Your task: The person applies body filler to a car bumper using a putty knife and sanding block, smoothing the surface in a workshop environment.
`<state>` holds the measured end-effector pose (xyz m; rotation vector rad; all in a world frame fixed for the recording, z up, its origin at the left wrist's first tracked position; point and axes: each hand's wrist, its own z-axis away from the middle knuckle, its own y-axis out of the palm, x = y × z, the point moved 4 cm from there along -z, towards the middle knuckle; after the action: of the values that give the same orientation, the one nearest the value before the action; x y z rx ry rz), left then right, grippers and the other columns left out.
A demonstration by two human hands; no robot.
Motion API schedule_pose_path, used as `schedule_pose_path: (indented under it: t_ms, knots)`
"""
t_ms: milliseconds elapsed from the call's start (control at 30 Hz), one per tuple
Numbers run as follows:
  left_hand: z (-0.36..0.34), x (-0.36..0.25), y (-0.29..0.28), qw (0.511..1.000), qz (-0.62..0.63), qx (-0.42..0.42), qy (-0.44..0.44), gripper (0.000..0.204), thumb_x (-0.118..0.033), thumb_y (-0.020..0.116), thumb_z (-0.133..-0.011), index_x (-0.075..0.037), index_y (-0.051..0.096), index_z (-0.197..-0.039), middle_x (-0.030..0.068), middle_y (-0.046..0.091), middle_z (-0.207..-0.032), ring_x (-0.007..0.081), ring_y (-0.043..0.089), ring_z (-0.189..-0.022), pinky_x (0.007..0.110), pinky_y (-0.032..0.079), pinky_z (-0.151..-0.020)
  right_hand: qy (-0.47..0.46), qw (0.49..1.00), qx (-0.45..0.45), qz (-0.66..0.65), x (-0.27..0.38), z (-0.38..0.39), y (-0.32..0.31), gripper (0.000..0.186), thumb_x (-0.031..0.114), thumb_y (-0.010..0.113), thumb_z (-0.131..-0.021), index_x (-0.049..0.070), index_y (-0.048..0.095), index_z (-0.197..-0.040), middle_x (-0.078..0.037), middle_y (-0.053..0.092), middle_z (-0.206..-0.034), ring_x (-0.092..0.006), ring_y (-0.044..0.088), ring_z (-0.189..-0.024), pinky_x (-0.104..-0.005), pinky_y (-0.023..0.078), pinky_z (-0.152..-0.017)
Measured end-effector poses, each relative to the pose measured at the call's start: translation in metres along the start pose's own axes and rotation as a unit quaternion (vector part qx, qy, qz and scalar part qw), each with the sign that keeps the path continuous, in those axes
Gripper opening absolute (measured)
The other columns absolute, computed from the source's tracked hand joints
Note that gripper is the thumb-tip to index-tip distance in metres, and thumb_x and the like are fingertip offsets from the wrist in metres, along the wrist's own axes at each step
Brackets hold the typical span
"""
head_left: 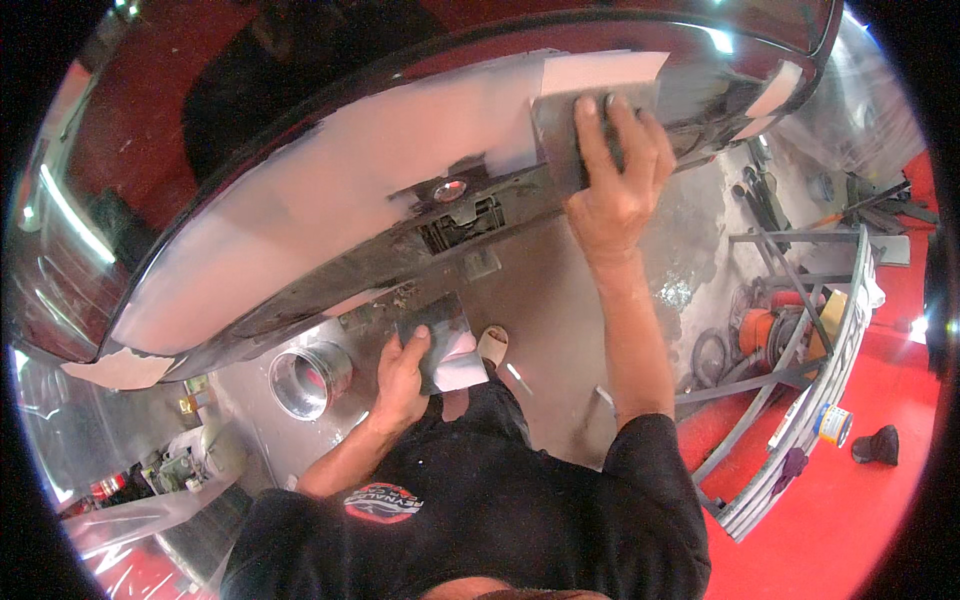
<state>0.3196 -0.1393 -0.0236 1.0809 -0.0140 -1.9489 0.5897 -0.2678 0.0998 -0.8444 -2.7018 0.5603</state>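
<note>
My right hand [622, 185] presses a flat grey filler spreader [556, 130] against the car's curved lower panel, fingers stretched over its face. A pale strip of filler [610, 68] shows along the spreader's upper edge. Pinkish filler [370, 150] coats a long band of the panel to the left of it. Lower down and apart from the car, my left hand [402, 375] grips a dark flat plate [425, 316] with its thumb on top. A lump of pink filler [458, 346] and a whitish patch lie on that plate.
A round metal can [310, 380] stands on the floor at left. To the right, a grey metal frame [850, 330] stands around an orange tool [757, 330] and hoses. A small blue-yellow can [832, 425] and a black cap-like item [876, 446] are at far right.
</note>
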Motion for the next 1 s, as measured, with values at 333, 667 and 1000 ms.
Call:
schedule_pose_path:
  t_ms: [333,667,1000]
  knots:
    - [0.003,-0.002,-0.006,0.999,-0.009,-0.043,0.011,0.031,-0.017,0.054,-0.102,-0.001,0.054,-0.129,0.0088,0.065,-0.117,0.0208,0.064,-0.105,0.038,0.051,-0.093,0.037,0.998,0.058,-0.008,0.007,0.094,0.007,0.059,0.001,0.061,-0.072,0.018,0.070,-0.128,-0.009,0.058,-0.134,-0.0396,0.048,-0.123,-0.0544,0.041,-0.105]
    - [0.003,0.001,0.010,1.000,0.019,0.012,0.009,0.027,-0.017,0.053,-0.104,0.000,0.054,-0.126,0.0118,0.066,-0.116,0.0221,0.066,-0.103,0.037,0.055,-0.088,0.019,0.998,0.039,0.042,0.000,-0.047,-0.025,0.059,0.007,0.067,-0.070,0.017,0.070,-0.127,-0.008,0.060,-0.129,-0.0351,0.050,-0.118,-0.0455,0.040,-0.103]
    - [-0.007,0.014,-0.011,1.000,0.005,-0.005,0.011,0.032,-0.019,0.055,-0.103,-0.002,0.053,-0.129,0.0109,0.065,-0.119,0.0232,0.065,-0.105,0.040,0.055,-0.090,0.015,0.996,0.086,0.007,0.016,0.070,0.002,0.057,0.009,0.065,-0.069,0.017,0.072,-0.125,-0.008,0.061,-0.128,-0.0377,0.047,-0.122,-0.0474,0.040,-0.104]
